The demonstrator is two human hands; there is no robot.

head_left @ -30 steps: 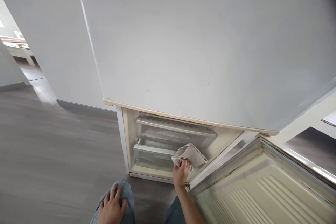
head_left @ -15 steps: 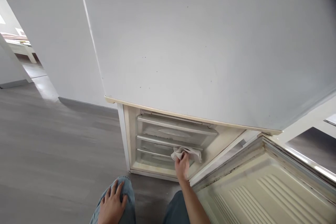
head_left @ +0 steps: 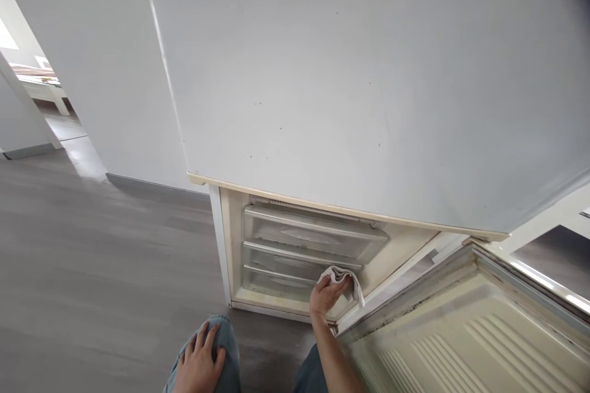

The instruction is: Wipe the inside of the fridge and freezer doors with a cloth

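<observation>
The right hand (head_left: 326, 297) curls its fingers (head_left: 338, 285) shut around a folded off-white cloth (head_left: 346, 280), pressed at the lower right corner of the clear plastic freezer drawers (head_left: 313, 239); dark grime remains along the white door's rubber gasket (head_left: 410, 301). The left hand (head_left: 199, 368) rests, fingers (head_left: 205, 341) spread, on a blue-denim knee (head_left: 227, 344).

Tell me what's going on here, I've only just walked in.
A person is crouched at a white fridge with its bottom compartment open. Their right hand grips a folded cloth at the right end of the clear plastic drawers inside. Their left hand rests on their jeans-covered knee. The cream-lined compartment door stands open to the right.
</observation>
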